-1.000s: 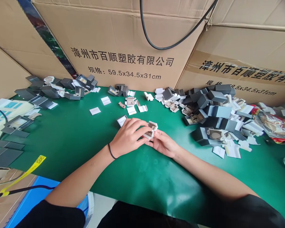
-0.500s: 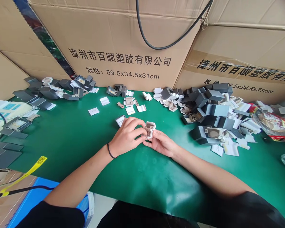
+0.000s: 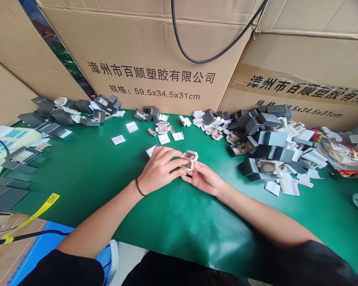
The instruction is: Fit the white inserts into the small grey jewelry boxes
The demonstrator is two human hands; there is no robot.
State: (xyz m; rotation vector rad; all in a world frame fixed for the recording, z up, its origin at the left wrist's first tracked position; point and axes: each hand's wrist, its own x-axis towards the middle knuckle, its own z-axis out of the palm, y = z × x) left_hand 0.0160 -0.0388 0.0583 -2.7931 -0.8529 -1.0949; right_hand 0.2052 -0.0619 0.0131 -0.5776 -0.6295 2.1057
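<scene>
Above the middle of the green table [image 3: 179, 214], both hands hold a small white box insert [image 3: 191, 155] with a beige inside. My left hand [image 3: 161, 169] has its fingertips on the insert's left side, and a dark band circles that wrist. My right hand [image 3: 205, 178] pinches the lower right edge between thumb and fingers. Partly hidden behind my left hand lies a small box with a white face [image 3: 151, 150]. Several white paper cards [image 3: 118, 140] and folded inserts [image 3: 162, 127] lie just beyond.
A heap of dark grey boxes [image 3: 268, 139] mixed with white inserts stands at right. Another pile of grey boxes [image 3: 61, 116] is at back left. Large cardboard cartons [image 3: 155, 47] wall the back, with a black cable [image 3: 197, 60] hanging before them. A red package [image 3: 346, 155] lies far right.
Both hands still hold the insert, which has shifted slightly right and up and turned a little. My left hand's fingers have moved slightly along its side.
</scene>
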